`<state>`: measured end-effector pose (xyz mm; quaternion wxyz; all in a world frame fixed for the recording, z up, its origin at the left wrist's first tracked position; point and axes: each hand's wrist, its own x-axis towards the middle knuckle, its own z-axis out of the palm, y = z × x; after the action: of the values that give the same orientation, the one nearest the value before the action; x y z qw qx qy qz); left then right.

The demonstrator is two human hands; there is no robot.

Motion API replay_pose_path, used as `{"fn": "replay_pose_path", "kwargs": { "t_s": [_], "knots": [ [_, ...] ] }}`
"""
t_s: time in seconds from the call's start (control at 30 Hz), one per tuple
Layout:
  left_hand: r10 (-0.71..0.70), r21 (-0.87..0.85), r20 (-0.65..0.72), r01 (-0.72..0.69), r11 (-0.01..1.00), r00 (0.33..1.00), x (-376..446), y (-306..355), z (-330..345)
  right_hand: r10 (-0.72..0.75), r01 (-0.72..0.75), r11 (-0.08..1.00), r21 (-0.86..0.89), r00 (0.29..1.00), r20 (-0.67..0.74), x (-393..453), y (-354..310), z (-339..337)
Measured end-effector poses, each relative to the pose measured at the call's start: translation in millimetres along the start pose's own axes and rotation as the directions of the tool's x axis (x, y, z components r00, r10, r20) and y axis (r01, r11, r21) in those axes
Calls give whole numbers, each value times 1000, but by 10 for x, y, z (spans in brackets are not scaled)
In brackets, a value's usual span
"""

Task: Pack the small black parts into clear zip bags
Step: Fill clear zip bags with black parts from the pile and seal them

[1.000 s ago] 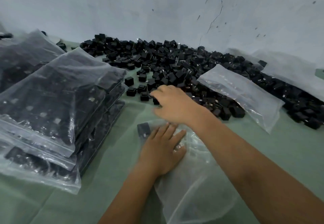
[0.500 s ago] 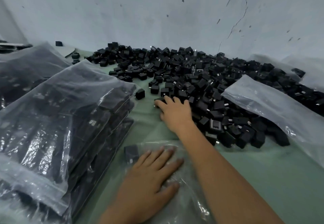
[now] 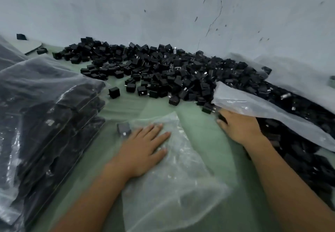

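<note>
A heap of small black parts (image 3: 163,72) stretches along the wall and down the right side. A clear zip bag (image 3: 174,186) lies flat on the green table in front of me. My left hand (image 3: 143,150) presses on its upper left, palm down, fingers spread. One black part (image 3: 123,129) sits inside that bag's top left corner, just beyond my fingertips. My right hand (image 3: 239,128) rests at the heap's near edge, fingers curled around a black part (image 3: 222,117). It is partly tucked under another loose clear bag (image 3: 253,108).
A tall stack of filled zip bags (image 3: 45,122) stands at the left, close to my left forearm. More clear plastic (image 3: 299,75) lies over the heap at the right. A cracked grey wall (image 3: 181,14) closes the back. Loose single parts (image 3: 114,92) dot the green table (image 3: 199,122).
My right hand has moved from the middle front of the heap to its right near edge, beside the loose bag. My left hand has stayed flat on the zip bag.
</note>
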<state>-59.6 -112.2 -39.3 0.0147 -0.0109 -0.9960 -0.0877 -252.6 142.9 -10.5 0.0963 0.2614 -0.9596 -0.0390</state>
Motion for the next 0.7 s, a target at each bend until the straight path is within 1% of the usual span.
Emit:
{"fn": "replay_pose_path", "kwargs": {
  "t_s": [0.03, 0.07, 0.1, 0.13, 0.17, 0.2, 0.23, 0.27, 0.3, 0.33, 0.37, 0.4, 0.43, 0.47, 0.5, 0.53, 0.63, 0.67, 0.7],
  "knots": [
    [36, -2, 22, -36, 999, 999, 121, 42, -29, 16, -20, 997, 69, 998, 53, -65, 37, -28],
    [80, -11, 31, -80, 997, 996, 205, 94, -74, 34, -44, 989, 141, 997, 75, -138, 46, -63],
    [126, -16, 0, -126, 992, 992, 249, 142, -131, 49, -55, 977, 207, 998, 33, -214, 38, -103],
    [164, -13, -78, -165, 986, 983, 250, 183, -189, 64, -49, 967, 249, 996, -55, -291, 23, -154],
    [172, -27, -179, -179, 983, 969, 218, 214, -242, 88, -43, 961, 274, 984, -155, -373, -3, -207],
    [146, -72, -275, -172, 982, 950, 165, 235, -285, 134, -54, 948, 315, 962, -237, -466, -38, -253],
    [79, -163, -336, -141, 977, 938, 93, 252, -319, 207, -86, 914, 396, 939, -273, -574, -91, -291],
    [-11, -277, -336, -88, 957, 942, 7, 276, -342, 284, -117, 859, 498, 919, -273, -687, -160, -316],
    [-100, -377, -262, -6, 926, 960, -85, 310, -343, 346, -139, 793, 593, 904, -250, -796, -236, -320],
    [-166, -415, -146, 92, 905, 975, -178, 360, -325, 377, -146, 735, 662, 900, -220, -903, -322, -314],
    [-200, -376, -25, 177, 910, 979, -265, 416, -290, 383, -144, 694, 705, 904, -192, -1010, -414, -296],
    [-215, -302, 81, 230, 925, 973, -334, 473, -244, 371, -136, 669, 731, 913, -169, -1116, -495, -272],
    [-213, -231, 150, 244, 942, 965, -380, 525, -189, 355, -132, 653, 746, 923, -148, -1213, -559, -238],
    [-203, -164, 189, 234, 958, 961, -407, 565, -131, 346, -131, 650, 749, 928, -138, -1303, -603, -205],
    [-193, -103, 198, 216, 971, 961, -415, 588, -75, 346, -133, 656, 743, 928, -139, -1386, -628, -169],
    [-187, -52, 178, 199, 979, 966, -413, 594, -30, 353, -133, 667, 733, 923, -154, -1461, -641, -143],
    [-202, 28, 82, 200, 979, 976, -389, 569, 45, 417, -124, 683, 720, 876, -244, -1611, -624, -113],
    [-213, 41, 59, 211, 977, 975, -381, 576, 54, 451, -135, 672, 728, 855, -257, -1633, -620, -135],
    [-221, 55, 24, 219, 974, 975, -377, 596, 63, 493, -145, 618, 773, 837, -237, -1633, -615, -164]
  ]
}}
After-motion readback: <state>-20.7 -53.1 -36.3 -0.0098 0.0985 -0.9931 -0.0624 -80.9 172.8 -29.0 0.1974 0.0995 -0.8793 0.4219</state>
